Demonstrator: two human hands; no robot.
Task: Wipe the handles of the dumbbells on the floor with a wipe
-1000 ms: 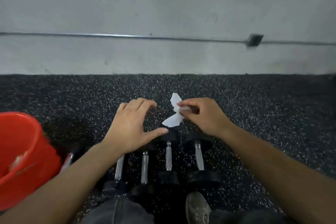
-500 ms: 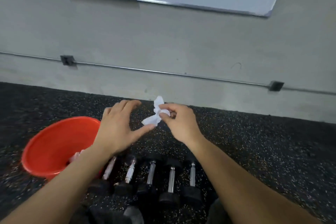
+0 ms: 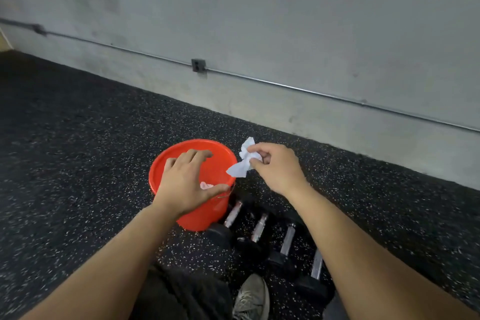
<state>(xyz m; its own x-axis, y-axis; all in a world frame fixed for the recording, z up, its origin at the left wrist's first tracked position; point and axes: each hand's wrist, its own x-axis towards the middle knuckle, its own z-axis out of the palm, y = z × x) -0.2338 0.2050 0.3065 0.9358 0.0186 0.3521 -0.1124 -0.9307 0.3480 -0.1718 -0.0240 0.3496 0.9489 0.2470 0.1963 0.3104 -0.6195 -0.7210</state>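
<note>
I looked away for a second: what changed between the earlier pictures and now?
The view swung left. Both hands moved from above the dumbbells toward the red bucket: the left hand, open, now hovers over it, the right hand beside its rim. Unchanged: the right hand still pinches the crumpled wipe; the dumbbells lie in their row.

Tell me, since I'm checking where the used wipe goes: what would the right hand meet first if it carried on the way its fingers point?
Probably the round orange plastic bucket. The right hand, pinching the crumpled white wipe, points left toward its rim, though depth is unclear from one view.
</note>
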